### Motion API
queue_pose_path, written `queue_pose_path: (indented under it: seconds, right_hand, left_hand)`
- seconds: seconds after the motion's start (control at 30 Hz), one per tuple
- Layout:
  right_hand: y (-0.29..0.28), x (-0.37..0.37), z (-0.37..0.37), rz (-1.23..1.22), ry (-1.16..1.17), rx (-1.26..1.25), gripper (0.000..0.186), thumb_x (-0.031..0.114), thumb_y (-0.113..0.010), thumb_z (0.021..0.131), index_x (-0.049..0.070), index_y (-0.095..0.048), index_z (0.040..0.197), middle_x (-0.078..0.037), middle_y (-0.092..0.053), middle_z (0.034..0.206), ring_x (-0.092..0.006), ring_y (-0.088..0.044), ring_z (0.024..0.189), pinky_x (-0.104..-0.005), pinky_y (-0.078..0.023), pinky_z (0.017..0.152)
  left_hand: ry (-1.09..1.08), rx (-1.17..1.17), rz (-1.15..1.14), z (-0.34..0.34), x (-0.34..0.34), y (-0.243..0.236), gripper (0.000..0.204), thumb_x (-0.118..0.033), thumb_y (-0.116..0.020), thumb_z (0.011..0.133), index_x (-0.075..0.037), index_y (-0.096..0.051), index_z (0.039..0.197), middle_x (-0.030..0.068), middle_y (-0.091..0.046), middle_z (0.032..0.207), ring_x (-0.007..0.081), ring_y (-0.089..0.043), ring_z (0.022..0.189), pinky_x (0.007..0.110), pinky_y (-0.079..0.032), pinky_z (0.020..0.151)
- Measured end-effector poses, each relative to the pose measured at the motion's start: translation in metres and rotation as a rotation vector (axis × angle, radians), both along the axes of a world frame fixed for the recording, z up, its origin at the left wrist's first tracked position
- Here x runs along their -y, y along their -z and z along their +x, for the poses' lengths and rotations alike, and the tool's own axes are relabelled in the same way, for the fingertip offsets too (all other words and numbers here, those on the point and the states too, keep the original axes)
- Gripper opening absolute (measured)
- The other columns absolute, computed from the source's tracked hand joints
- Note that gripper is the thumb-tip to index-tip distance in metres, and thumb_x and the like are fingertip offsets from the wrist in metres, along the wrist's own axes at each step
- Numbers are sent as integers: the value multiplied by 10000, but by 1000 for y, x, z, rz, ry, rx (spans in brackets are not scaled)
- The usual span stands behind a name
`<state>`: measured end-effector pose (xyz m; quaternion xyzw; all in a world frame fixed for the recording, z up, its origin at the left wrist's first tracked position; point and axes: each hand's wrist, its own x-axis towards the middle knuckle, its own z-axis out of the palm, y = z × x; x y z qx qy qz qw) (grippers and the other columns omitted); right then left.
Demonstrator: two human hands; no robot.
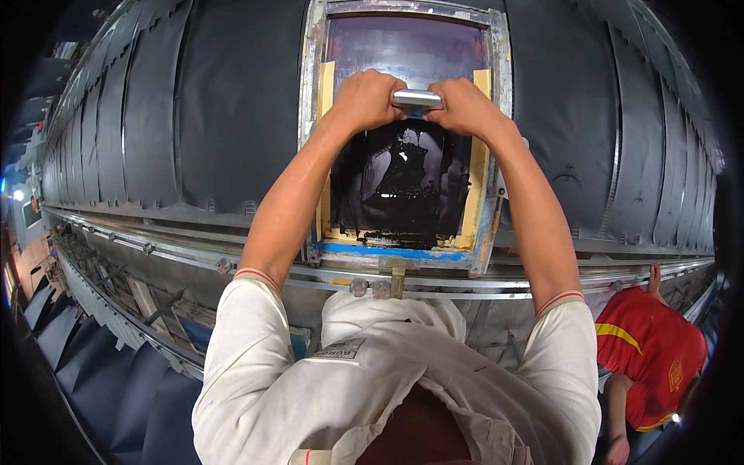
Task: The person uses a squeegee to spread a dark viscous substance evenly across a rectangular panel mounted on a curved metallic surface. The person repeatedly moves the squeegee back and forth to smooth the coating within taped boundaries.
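My left hand (372, 99) and my right hand (457, 104) are closed on either end of a squeegee (416, 99) with a silver metal handle, held across the upper part of a framed printing screen (499, 62). Below the squeegee, thick black ink (399, 186) covers much of the purplish mesh in irregular patches. Yellow tape (327, 81) lines the inside of the frame, and blue tape (356, 248) runs along its near edge. My forearms reach up from the lower part of the view, one either side of the screen.
Long rows of dark grey panels (232, 101) extend left and right of the screen. A metal rail (155, 244) runs along the near edge, with more dark sheets (108, 380) below left. A co-worker in a red shirt (647, 356) is bent over at the lower right.
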<state>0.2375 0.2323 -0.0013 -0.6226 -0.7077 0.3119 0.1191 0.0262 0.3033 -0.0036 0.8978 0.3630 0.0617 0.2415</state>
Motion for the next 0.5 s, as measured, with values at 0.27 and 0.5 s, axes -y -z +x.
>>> queue_pose_path:
  seconds: [0.27, 0.5]
  right_hand:
    - [28, -17, -1, 40, 23, -17, 212, 129, -799, 812, 14, -739, 980, -245, -710, 809, -434, -705, 808, -461, -549, 752]
    - [37, 214, -84, 181, -68, -31, 286, 160, -821, 787, 34, -706, 1017, -210, -726, 919, -438, -692, 926, -503, -551, 827]
  left_hand:
    - [8, 59, 66, -1, -20, 39, 222, -277, -873, 715, -164, -767, 873, 122, -736, 783, 367, -720, 800, 494, -558, 735]
    - [90, 176, 90, -93, 209, 35, 171, -190, -823, 699, -124, -706, 803, 87, -687, 740, 314, -684, 751, 452, -461, 717]
